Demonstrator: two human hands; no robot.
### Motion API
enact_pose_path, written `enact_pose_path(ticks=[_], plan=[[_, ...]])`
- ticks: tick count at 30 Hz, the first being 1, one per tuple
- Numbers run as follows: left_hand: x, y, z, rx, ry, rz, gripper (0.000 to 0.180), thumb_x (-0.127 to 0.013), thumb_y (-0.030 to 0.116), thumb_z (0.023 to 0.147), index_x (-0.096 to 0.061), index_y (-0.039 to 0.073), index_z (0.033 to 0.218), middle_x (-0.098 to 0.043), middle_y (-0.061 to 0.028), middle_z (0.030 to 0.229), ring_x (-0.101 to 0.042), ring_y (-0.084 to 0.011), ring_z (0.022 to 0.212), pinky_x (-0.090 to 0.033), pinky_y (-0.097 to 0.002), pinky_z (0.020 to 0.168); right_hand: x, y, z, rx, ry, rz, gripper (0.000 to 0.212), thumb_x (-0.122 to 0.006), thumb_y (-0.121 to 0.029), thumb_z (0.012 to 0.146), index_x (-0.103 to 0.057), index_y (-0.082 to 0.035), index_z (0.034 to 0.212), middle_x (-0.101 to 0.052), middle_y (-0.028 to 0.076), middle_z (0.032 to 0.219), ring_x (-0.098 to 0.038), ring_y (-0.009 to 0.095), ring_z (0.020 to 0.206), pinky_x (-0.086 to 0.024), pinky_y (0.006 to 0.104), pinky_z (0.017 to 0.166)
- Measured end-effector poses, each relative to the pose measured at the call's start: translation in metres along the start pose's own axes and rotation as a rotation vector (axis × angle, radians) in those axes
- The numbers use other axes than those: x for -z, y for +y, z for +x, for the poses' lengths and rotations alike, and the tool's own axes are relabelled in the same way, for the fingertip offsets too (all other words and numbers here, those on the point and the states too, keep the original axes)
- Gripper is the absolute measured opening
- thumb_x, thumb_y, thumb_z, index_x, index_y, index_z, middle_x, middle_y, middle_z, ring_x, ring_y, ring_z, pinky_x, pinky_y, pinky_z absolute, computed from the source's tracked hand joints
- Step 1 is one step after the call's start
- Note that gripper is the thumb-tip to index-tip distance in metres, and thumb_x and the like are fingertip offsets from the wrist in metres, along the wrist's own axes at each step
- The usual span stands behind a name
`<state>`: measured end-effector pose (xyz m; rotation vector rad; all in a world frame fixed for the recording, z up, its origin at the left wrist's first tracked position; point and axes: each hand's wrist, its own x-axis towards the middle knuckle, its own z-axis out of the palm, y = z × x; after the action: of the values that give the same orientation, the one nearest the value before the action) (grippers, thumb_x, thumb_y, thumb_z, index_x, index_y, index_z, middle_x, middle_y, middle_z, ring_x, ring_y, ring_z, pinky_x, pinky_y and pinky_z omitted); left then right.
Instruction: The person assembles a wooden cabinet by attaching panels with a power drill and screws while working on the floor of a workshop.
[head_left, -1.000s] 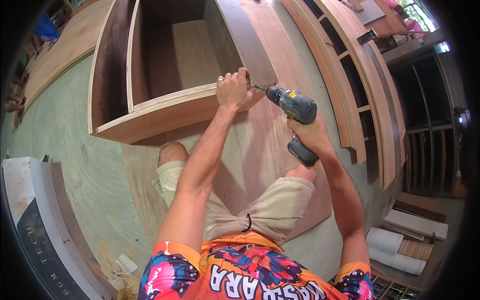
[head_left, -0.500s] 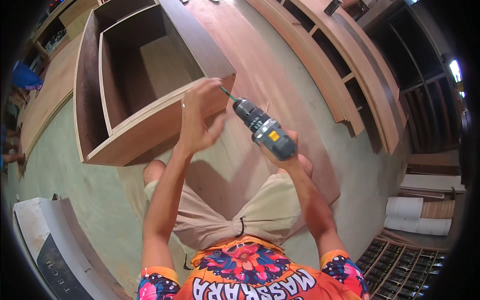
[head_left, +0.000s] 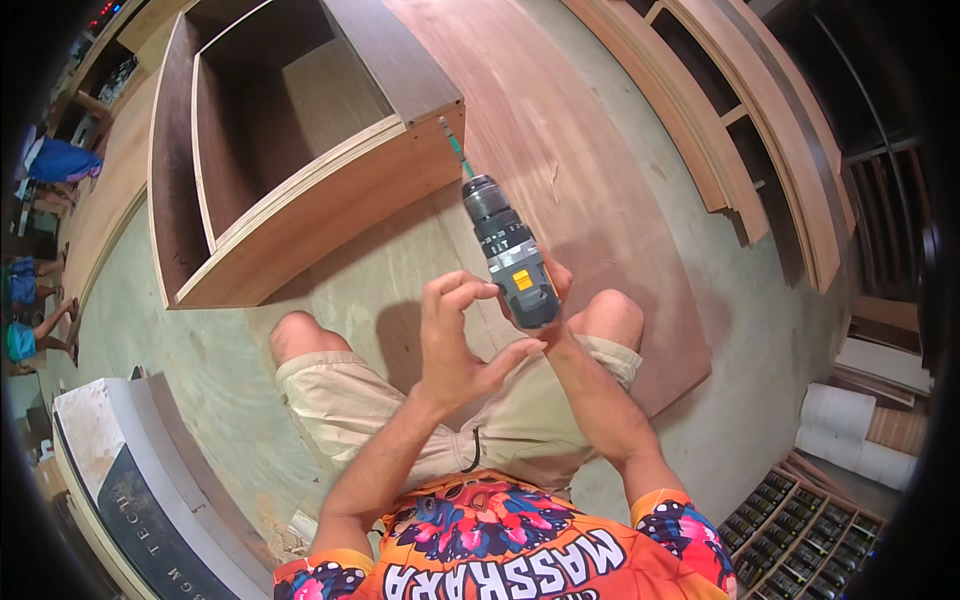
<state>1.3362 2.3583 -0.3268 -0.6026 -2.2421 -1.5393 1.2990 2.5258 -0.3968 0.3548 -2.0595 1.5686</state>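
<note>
Drill (head_left: 512, 262) is the thing being held, and every place below is told from it. It is dark grey with a yellow patch, and it is gripped by the right hand (head_left: 555, 300), whose fingers are clenched around its handle from behind. A thin green bit (head_left: 452, 143) is fixed in its front end, and the tip of the bit is set against the corner of a wooden cabinet (head_left: 290, 165). The cabinet is laid on its side above and to the left of the drill, with its open boxes turned up. The left hand (head_left: 455, 345) is held just below and to the left of the drill. Its fingers (head_left: 462, 292) are released and curled, and their tips are kept right beside the back of the drill; whether they touch it cannot be told. Nothing is grasped by them. A big brown wooden board (head_left: 600, 200) is spread on the floor under and to the right of the drill. Bare knees and pale shorts (head_left: 400, 410) are seen below the drill. White rolls (head_left: 850, 430) are stacked far to the lower right of it.
</note>
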Motion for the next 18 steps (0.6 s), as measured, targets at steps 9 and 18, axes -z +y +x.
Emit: enact_pose_path(ticks=[9, 18], plan=[[-0.024, 0.004, 0.007, 0.024, 0.052, 0.027, 0.076, -0.102, 0.023, 0.071, -0.059, 0.005, 0.13, -0.056, -0.0141, 0.123, -0.061, -0.0256, 0.105, -0.053, -0.0381, 0.084, -0.011, 0.02, -0.001, 0.046, 0.129, -0.024, 0.028, -0.084, -0.012, 0.083, -0.069, -0.002, 0.105, -0.071, 0.002, 0.083, -0.066, 0.013, 0.069, -0.055, 0.0301, 0.062], [0.021, -0.014, 0.055, -0.115, -0.073, 0.166, 0.077, -0.097, 0.02, 0.069, -0.063, 0.01, 0.138, -0.058, -0.013, 0.136, -0.058, -0.03, 0.122, -0.048, -0.0438, 0.096, -0.016, 0.041, -0.014, -0.153, 0.096, 0.01, 0.015, -0.085, -0.011, 0.087, -0.075, -0.005, 0.096, -0.074, 0.006, 0.083, -0.072, 0.02, 0.071, -0.057, 0.0342, 0.062]])
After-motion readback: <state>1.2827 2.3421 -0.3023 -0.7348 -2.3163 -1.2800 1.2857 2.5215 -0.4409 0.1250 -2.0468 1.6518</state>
